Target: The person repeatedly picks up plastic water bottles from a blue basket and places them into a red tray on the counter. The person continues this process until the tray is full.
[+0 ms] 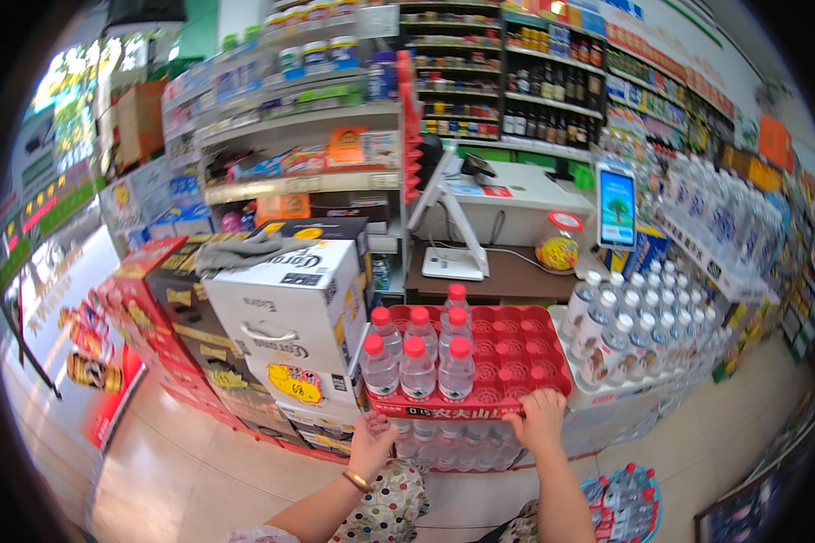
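Observation:
A red plastic bottle tray (516, 319) lies in front of me on stacked packs of bottled water (448, 448). Several clear water bottles (418, 366) with red caps stand upright in its left part; the round hollows at its right hold none. At the tray's front right corner, my right hand (542, 417) rests with its fingers over the rim. My left hand (373, 434), below a gold-coloured bangle, is at the front left corner, its fingers loosely curled and nothing seen in them. Whether it touches the rim is not plain.
Stacked beer cartons (285, 305) stand left of the tray, a grey cloth (244, 252) on top. To the right is a white tray of white-capped bottles (625, 339). A basket of red-capped bottles (625, 502) sits on the floor at lower right. Behind are a counter (516, 190) and shelves.

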Tool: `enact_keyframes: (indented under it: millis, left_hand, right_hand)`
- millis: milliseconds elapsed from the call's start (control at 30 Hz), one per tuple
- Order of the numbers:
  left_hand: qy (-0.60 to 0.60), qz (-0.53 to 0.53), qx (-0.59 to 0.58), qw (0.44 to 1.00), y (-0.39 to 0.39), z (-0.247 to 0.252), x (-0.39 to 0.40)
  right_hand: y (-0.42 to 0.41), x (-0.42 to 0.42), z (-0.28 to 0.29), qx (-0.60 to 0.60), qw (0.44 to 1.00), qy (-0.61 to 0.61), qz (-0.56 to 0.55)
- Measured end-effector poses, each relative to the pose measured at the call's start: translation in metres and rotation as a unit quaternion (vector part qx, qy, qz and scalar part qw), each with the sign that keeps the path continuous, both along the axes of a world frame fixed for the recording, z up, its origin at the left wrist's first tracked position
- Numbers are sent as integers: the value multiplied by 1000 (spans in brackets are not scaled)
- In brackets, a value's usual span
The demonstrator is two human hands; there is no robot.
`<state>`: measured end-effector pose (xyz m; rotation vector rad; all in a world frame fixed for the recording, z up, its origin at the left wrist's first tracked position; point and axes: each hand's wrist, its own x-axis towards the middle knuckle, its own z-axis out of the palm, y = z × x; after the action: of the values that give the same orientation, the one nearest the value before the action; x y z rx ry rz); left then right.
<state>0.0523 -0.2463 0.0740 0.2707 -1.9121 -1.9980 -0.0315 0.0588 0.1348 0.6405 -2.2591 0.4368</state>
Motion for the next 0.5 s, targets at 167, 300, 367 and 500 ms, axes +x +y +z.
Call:
enact_keyframes:
  millis: [167, 300, 367, 500]
  left_hand:
    - [-61, -74, 303, 948, -17, -24, -32]
    - [-7, -71, 366, 928, 2, -17, -37]
    - [4, -59, 409, 911, 3, -14, -37]
    - [22, -39, 320, 946, -1, -28, -38]
  right_hand:
    - [-7, 8, 6, 61, 997, -36, -11]
    - [12, 6, 24, 140, 985, -103, 15]
    - [18, 0, 18, 126, 986, -104, 36]
    - [15, -6, 9, 106, 989, -96, 30]
